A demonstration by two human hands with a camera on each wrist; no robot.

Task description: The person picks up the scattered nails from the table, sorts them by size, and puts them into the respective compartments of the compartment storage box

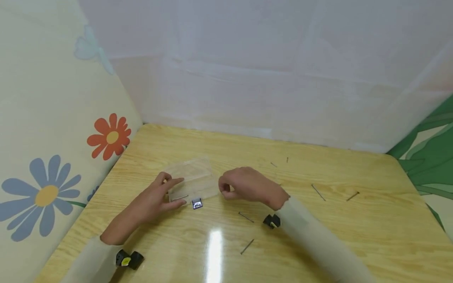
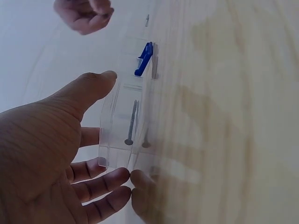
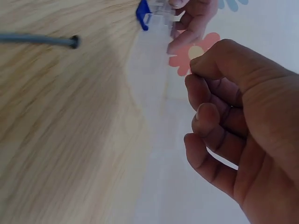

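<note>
A clear plastic box (image 1: 198, 184) with a blue latch (image 2: 144, 59) lies on the wooden table, left of the middle. Inside its left end is a nail (image 2: 132, 123), head towards the left hand. Around this end, my left hand (image 1: 152, 200) holds the box, thumb on the near side and fingers at the end and far side. My right hand (image 1: 247, 186) hovers by the box's right end. Its fingers are curled, with the thumb (image 3: 210, 60) close against the index finger, and nothing shows between them in the right wrist view.
Several loose nails are scattered over the table (image 1: 301, 239): one nail (image 1: 246, 217) and another nail (image 1: 247, 247) near the front, a long nail (image 1: 318, 192) and a shorter nail (image 1: 352, 196) at the right, small nails (image 1: 274, 164) behind. A pale sheet (image 1: 247, 78) hangs behind.
</note>
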